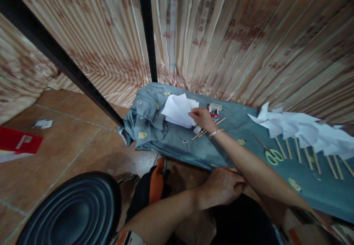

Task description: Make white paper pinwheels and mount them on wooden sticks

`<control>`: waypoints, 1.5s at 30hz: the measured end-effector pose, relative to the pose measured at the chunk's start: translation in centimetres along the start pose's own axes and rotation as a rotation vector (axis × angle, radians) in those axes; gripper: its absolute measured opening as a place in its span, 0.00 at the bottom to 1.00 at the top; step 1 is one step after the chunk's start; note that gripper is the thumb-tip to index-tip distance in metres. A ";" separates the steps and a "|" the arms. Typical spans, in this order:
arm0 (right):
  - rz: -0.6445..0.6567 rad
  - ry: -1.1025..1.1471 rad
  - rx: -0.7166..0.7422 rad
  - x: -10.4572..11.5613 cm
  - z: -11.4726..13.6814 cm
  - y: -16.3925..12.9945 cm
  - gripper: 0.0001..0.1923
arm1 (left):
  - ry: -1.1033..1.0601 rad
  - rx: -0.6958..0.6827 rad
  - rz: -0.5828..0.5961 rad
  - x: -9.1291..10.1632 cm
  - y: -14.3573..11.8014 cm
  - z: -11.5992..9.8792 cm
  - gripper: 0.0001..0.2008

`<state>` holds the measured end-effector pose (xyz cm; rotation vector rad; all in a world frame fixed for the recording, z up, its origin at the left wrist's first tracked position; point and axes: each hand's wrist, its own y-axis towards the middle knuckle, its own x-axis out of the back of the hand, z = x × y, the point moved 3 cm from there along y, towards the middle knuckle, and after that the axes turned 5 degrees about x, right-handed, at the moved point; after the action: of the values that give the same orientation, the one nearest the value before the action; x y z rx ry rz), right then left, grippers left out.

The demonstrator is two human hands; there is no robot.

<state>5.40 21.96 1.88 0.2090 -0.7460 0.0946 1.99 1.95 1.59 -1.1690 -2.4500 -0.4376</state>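
My right hand (pixel 203 117), with a bracelet at its wrist, reaches across to a stack of white paper sheets (pixel 178 110) on the bed-like surface. Thumb and fingertips pinch the right edge of the paper. Close by lie several thin wooden sticks (pixel 206 130), a small white piece (pixel 197 129) and a little open box (pixel 214 110) with small red and dark contents. My left hand (pixel 224 186) rests low near my lap, fingers curled in; whatever is inside them is hidden.
White paper pinwheels (pixel 301 128) on wooden sticks lie in a row on the right, beside green-handled scissors (pixel 272 155). A patterned grey-blue cloth (pixel 177 147) covers the surface. Dark metal posts (pixel 148 31) stand before the curtain (pixel 221 34). A round black stool (pixel 73 211) is at lower left.
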 end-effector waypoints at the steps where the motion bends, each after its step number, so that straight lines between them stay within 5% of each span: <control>1: -0.034 0.050 -0.021 0.7 -0.3 -0.2 0.18 | 0.008 0.000 0.001 0.0 0.1 0.0 0.10; 5: -0.173 0.263 -0.069 4.5 -1.0 -2.8 0.22 | 0.017 0.025 -0.019 0.0 0.5 0.3 0.10; 7: -0.345 0.577 -0.134 6.6 -1.4 -5.4 0.20 | 0.004 0.036 -0.053 0.2 0.7 0.5 0.09; 10: -0.536 0.741 -0.188 8.8 -2.3 -9.6 0.17 | -0.015 0.042 -0.126 1.0 1.0 0.7 0.09; 15: -0.722 0.583 -0.243 11.6 -4.8 -15.7 0.16 | -0.009 0.015 -0.214 1.7 1.3 1.4 0.09; 19: -0.902 0.228 -0.220 15.1 -4.8 -19.8 0.13 | -0.013 0.012 -0.254 1.9 2.0 2.0 0.10; 22: -0.776 -0.267 -0.093 16.6 -2.4 -21.7 0.09 | 0.060 -0.006 -0.318 2.5 2.8 1.7 0.15; 24: -0.582 -0.525 0.023 16.1 -0.7 -22.3 0.11 | 0.204 -0.069 -0.409 3.0 3.1 1.1 0.26; 28: -0.261 -0.681 0.092 12.9 0.5 -22.8 0.15 | 0.538 -0.187 -0.395 2.7 3.2 0.1 0.29; 33: -0.084 -0.456 0.110 10.3 -0.5 -23.5 0.14 | 0.612 -0.151 -0.219 1.6 3.5 1.1 0.21; 37: -0.152 -0.115 0.010 11.3 -3.2 -24.3 0.14 | 0.576 -0.071 -0.185 2.4 4.1 2.4 0.11; 39: -0.180 0.031 -0.119 12.1 -5.2 -24.7 0.18 | 0.552 -0.025 -0.170 2.9 4.3 2.9 0.11; 45: -0.329 0.310 -0.291 13.0 -8.8 -24.4 0.11 | 0.443 0.034 -0.136 2.9 4.2 4.1 0.13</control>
<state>24.61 0.31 0.68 0.0346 -0.4021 -0.2884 2.76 8.23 -0.14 -0.7903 -2.1433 -0.6187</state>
